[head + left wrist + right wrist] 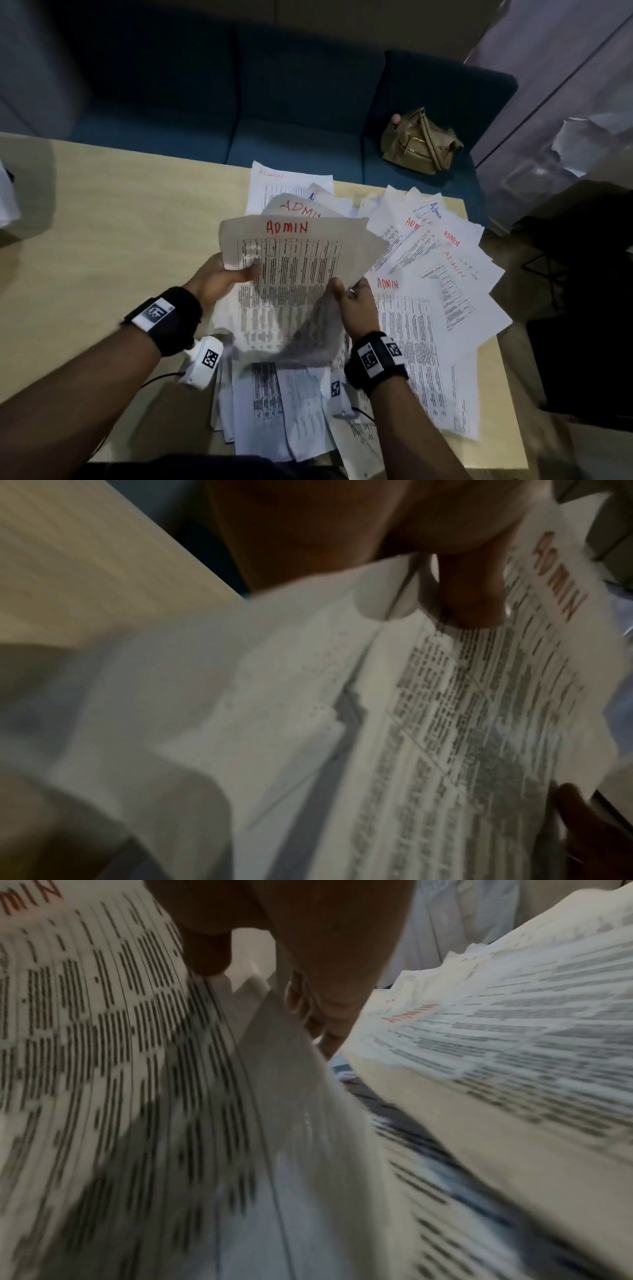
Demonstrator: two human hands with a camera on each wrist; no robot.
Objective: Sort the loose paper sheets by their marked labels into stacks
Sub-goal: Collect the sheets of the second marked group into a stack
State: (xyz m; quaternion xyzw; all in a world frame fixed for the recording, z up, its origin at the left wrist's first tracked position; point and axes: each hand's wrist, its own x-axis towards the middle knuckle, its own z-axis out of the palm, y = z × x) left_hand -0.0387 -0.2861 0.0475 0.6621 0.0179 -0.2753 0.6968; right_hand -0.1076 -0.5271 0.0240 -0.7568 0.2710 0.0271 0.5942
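I hold a bundle of printed sheets point(291, 270) above the table, the top one marked ADMIN in red. My left hand point(222, 279) grips its left edge, thumb on top; the left wrist view shows that thumb point(469, 596) pressed on the ADMIN sheet point(479, 723). My right hand point(352, 298) pinches the bundle's lower right edge; the right wrist view shows its thumb point(209, 950) on the printed page point(85, 1015). More ADMIN-marked sheets point(428, 274) fan out on the table to the right. Others lie beneath my wrists point(274, 411).
The light wooden table point(102, 222) has bare room on its left half. A dark blue sofa point(274, 102) stands behind it with a tan handbag point(419, 142) on the seat. A white object point(7, 198) sits at the far left edge.
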